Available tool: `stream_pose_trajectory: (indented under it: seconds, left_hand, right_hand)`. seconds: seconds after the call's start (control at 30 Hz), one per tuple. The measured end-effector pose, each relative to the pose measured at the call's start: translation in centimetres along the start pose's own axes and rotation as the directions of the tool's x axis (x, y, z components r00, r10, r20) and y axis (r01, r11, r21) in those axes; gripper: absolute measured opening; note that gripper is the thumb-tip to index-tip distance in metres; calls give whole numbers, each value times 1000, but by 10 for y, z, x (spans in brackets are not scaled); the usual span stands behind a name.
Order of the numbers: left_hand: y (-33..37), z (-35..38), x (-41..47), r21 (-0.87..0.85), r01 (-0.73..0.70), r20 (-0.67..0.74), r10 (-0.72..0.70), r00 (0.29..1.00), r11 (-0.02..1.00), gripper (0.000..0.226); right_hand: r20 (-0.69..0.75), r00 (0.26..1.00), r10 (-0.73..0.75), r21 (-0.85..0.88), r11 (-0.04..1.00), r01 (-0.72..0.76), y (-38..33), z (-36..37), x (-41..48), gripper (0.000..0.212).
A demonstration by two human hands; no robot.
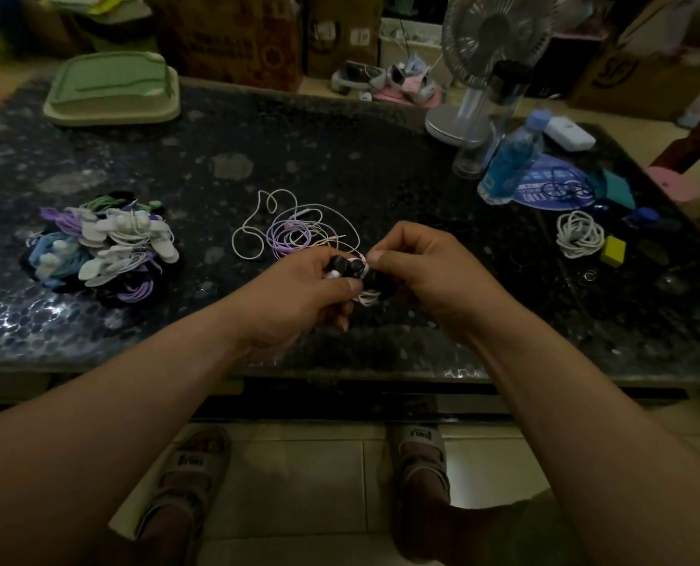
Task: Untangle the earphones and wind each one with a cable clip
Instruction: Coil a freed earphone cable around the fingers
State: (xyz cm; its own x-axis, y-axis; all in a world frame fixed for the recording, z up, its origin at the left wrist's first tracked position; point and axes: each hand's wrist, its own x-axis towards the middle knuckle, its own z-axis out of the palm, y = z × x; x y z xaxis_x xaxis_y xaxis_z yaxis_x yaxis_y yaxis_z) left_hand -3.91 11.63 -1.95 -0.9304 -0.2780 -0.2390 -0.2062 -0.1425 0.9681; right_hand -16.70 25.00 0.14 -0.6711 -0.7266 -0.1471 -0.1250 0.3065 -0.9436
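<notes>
Both the left hand [299, 290] and the right hand [425, 271] have their fingers [376, 255] curled round a part-wound white earphone [365, 298] and dark clip [340, 265] just above the near bench [340, 157], where pulling too hard could tighten the loose tangle [295, 232] trailing just beyond them.

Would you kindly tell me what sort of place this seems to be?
Probably a lived-in room at home: a dark stone-topped table carrying a desk fan and a water bottle, cardboard boxes standing behind it, and sandals on the tiled floor.
</notes>
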Motion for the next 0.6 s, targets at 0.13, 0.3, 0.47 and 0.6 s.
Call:
stream_pose_trajectory:
  seconds: [0.13, 0.3, 0.47, 0.6]
  left_hand:
    - [-2, -1, -2, -122, 23, 72, -14, 997, 992, 31]
    - [-7, -1, -4, -151, 33, 63, -24, 998, 988, 12]
    - [-10, -3, -3, -129, 44, 43, -39, 998, 991, 13]
    - [-11, -6, -1, -89, 32, 21, -31, 999, 995, 14]
  right_hand:
    - [40, 997, 67, 25, 997, -68, -2, -1, -1, 12]
    - [119, 984, 129, -1, 991, -130, -4, 1, -3, 16]
    - [148, 975, 164, -8, 986, -164, -3, 8, -3, 14]
    - [81, 979, 189, -35, 982, -187, -2, 11, 2, 5]
